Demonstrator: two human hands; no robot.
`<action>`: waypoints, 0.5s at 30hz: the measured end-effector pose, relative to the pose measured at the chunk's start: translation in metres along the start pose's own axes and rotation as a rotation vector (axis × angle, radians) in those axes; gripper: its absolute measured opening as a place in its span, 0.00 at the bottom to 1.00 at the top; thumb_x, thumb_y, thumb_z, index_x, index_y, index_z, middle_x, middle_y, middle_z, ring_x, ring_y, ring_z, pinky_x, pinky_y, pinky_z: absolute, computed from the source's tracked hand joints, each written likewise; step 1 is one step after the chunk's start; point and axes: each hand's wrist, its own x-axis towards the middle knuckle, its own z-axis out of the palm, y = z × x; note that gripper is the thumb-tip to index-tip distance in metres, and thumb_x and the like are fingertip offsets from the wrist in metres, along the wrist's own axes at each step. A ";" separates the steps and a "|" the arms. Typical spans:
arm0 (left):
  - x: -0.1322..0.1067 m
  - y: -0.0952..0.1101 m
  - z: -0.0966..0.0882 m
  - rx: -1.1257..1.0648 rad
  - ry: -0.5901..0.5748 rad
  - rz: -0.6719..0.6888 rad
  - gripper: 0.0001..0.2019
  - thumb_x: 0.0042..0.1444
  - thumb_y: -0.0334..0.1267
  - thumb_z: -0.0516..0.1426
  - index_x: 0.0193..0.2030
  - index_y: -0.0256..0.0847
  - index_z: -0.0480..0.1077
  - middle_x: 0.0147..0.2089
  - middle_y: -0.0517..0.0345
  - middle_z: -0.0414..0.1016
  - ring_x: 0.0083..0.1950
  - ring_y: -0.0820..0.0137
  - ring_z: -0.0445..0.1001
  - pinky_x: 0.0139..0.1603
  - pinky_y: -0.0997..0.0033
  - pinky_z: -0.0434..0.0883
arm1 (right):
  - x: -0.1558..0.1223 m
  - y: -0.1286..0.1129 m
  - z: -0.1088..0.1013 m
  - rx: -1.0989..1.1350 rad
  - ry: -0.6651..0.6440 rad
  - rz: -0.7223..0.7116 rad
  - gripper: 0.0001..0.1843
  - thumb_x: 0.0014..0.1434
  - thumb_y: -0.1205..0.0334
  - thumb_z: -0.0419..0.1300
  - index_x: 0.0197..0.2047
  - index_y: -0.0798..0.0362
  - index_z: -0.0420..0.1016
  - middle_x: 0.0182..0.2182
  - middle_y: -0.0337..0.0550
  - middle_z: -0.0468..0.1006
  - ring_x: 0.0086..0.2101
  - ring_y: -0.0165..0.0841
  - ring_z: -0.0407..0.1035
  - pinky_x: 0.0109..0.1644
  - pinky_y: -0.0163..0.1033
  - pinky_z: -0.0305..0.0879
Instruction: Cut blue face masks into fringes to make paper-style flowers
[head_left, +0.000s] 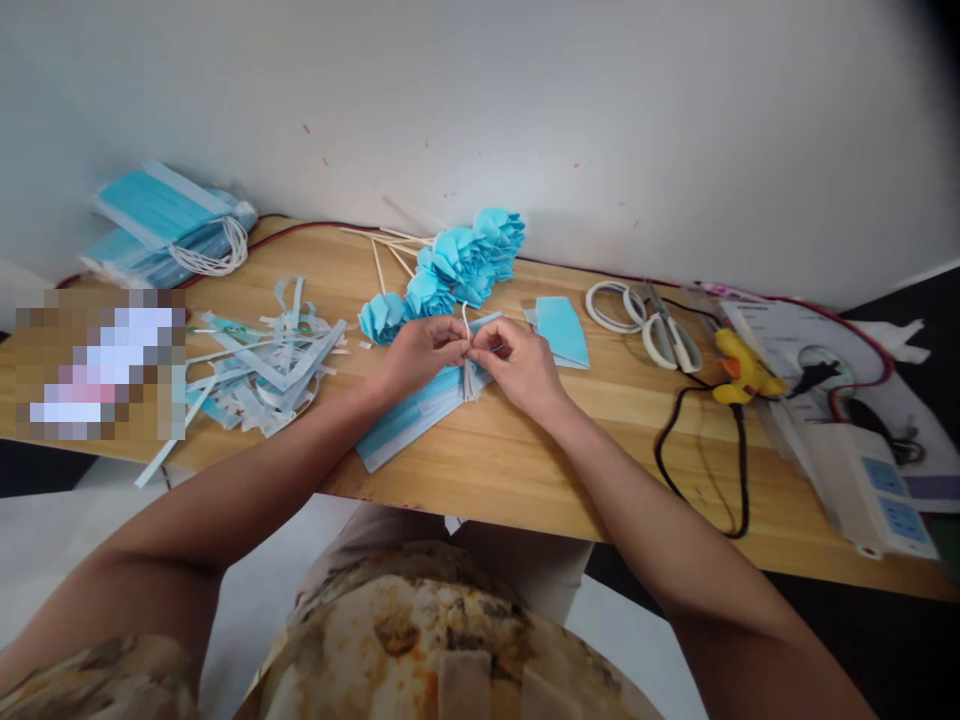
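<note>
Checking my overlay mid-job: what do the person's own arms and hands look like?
The left hand and right hand are bare, without gloves. The left sleeve is short, mottled cream and brown; no sleeve shows on the right.

Mask [409,425] before flowers [466,258], between strips [276,378] and scissors [670,332], on table [525,480].

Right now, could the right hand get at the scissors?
Probably yes: the right hand is busy at a white cord, but nothing tall appears to block its way to the scissors.
</note>
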 end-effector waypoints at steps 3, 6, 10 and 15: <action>0.000 -0.003 0.000 -0.044 -0.033 0.022 0.06 0.53 0.29 0.61 0.39 0.36 0.71 0.32 0.61 0.75 0.33 0.77 0.74 0.36 0.76 0.70 | 0.000 0.002 0.000 0.034 0.017 0.023 0.03 0.55 0.67 0.64 0.32 0.51 0.73 0.28 0.36 0.77 0.28 0.29 0.68 0.34 0.37 0.63; 0.000 -0.006 0.001 -0.065 -0.035 0.057 0.14 0.53 0.28 0.62 0.46 0.37 0.69 0.34 0.61 0.75 0.35 0.76 0.75 0.39 0.75 0.71 | 0.000 0.005 0.000 0.055 0.040 0.044 0.02 0.55 0.66 0.63 0.33 0.51 0.74 0.29 0.37 0.79 0.27 0.29 0.68 0.33 0.37 0.64; -0.001 -0.006 0.002 -0.003 0.048 0.074 0.17 0.53 0.27 0.62 0.49 0.38 0.67 0.31 0.63 0.75 0.33 0.76 0.76 0.37 0.75 0.71 | -0.001 0.004 0.002 0.036 0.078 0.067 0.01 0.55 0.65 0.64 0.32 0.50 0.76 0.29 0.39 0.80 0.28 0.31 0.70 0.35 0.38 0.66; -0.001 -0.003 0.003 0.066 0.120 0.106 0.17 0.53 0.26 0.62 0.49 0.39 0.67 0.30 0.64 0.76 0.32 0.75 0.77 0.36 0.75 0.72 | -0.002 0.003 0.002 0.046 0.094 0.083 0.01 0.55 0.63 0.65 0.33 0.50 0.78 0.30 0.39 0.81 0.30 0.32 0.71 0.36 0.39 0.68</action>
